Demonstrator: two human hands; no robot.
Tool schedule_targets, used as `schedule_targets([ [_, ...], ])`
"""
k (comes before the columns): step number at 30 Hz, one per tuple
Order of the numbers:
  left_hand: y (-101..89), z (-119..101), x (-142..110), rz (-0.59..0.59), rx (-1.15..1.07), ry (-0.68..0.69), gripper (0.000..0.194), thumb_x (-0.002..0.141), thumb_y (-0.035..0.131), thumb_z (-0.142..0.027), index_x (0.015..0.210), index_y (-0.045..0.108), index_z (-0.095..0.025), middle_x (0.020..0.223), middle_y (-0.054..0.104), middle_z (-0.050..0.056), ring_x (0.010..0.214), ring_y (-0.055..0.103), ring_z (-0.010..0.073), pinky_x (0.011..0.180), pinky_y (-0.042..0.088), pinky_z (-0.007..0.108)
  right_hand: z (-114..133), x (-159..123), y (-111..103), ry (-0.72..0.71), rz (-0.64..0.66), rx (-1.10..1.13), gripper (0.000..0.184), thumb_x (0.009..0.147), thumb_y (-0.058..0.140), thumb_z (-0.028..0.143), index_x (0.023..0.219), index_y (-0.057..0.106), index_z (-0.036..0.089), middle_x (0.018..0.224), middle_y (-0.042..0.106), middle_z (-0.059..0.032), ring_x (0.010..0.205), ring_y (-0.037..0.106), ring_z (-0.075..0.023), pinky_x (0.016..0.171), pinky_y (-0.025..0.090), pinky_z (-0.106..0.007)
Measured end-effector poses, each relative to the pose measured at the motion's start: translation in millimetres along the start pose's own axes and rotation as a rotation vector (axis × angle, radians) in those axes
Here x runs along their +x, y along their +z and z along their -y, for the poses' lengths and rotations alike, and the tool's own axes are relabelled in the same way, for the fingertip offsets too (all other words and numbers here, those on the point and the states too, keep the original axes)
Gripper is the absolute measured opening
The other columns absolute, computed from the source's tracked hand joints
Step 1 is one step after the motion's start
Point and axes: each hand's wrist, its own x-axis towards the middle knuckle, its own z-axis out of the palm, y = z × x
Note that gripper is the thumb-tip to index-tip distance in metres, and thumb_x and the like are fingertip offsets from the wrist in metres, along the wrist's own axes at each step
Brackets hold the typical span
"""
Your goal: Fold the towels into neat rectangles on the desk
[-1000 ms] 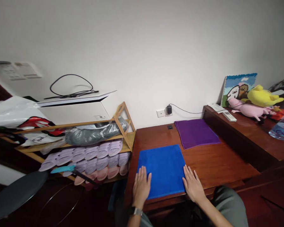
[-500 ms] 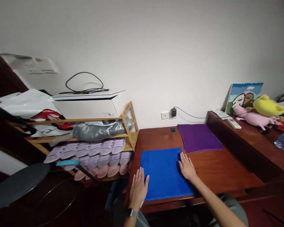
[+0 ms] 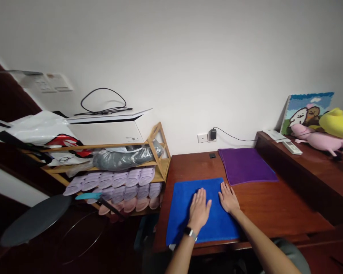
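A folded blue microfibre towel [image 3: 181,207] lies flat on the wooden desk [image 3: 274,205], near its front edge. My left hand [image 3: 199,211] rests palm down on the towel's middle, fingers spread, a watch on its wrist. My right hand [image 3: 228,198] also lies flat, on the towel's right side near the edge. Neither hand holds anything. A folded purple towel [image 3: 247,165] lies beyond the blue one, apart from it and from both hands.
A bamboo rack [image 3: 160,167] of lilac and pink slippers stands left of the desk. A raised wooden shelf [image 3: 308,163] at right holds plush toys and a remote. A charger [image 3: 213,134] sits in the wall socket.
My left hand has slid from the towel's left edge inward onto its middle. My right hand has moved slightly up the towel's right side. The view has turned a little.
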Motion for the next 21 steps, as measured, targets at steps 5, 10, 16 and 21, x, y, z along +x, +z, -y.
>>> schedule_targets([
  [5, 27.0, -46, 54, 0.176, -0.116, 0.066, 0.069, 0.109, 0.012, -0.052, 0.166, 0.029, -0.016, 0.17, 0.034, 0.009, 0.16, 0.026, 0.0219, 0.132, 0.022, 0.045, -5, 1, 6, -0.04, -0.008, -0.013, 0.067, 0.107, 0.016, 0.04, 0.167, 0.022, 0.011, 0.174, 0.019, -0.0076, 0.162, 0.015, -0.0232, 0.131, 0.013, -0.046],
  [10, 23.1, 38, 42, 0.137, -0.008, -0.122, 0.073, 0.108, 0.015, -0.057, 0.164, 0.033, -0.014, 0.171, 0.031, 0.012, 0.16, 0.024, 0.0262, 0.131, 0.021, 0.049, -5, 2, 8, -0.026, -0.037, 0.012, 0.069, 0.108, 0.014, 0.044, 0.167, 0.022, 0.011, 0.173, 0.021, -0.0082, 0.161, 0.017, -0.0232, 0.131, 0.015, -0.046],
  [16, 7.4, 135, 19, 0.034, 0.13, -0.33, 0.073, 0.108, 0.018, -0.053, 0.164, 0.03, -0.008, 0.169, 0.034, 0.017, 0.159, 0.026, 0.0283, 0.129, 0.024, 0.048, -1, -1, -1, 0.007, 0.001, 0.002, 0.069, 0.107, 0.015, 0.044, 0.167, 0.022, 0.011, 0.173, 0.021, -0.007, 0.161, 0.018, -0.0232, 0.131, 0.015, -0.046],
  [21, 15.4, 131, 19, -0.003, 0.128, -0.338, 0.076, 0.107, 0.018, -0.055, 0.163, 0.032, -0.006, 0.168, 0.034, 0.019, 0.159, 0.027, 0.0293, 0.13, 0.024, 0.049, 9, 10, -14, 0.039, 0.02, -0.013, 0.068, 0.107, 0.018, 0.044, 0.168, 0.02, 0.014, 0.174, 0.018, -0.0035, 0.162, 0.016, -0.0228, 0.131, 0.014, -0.046],
])
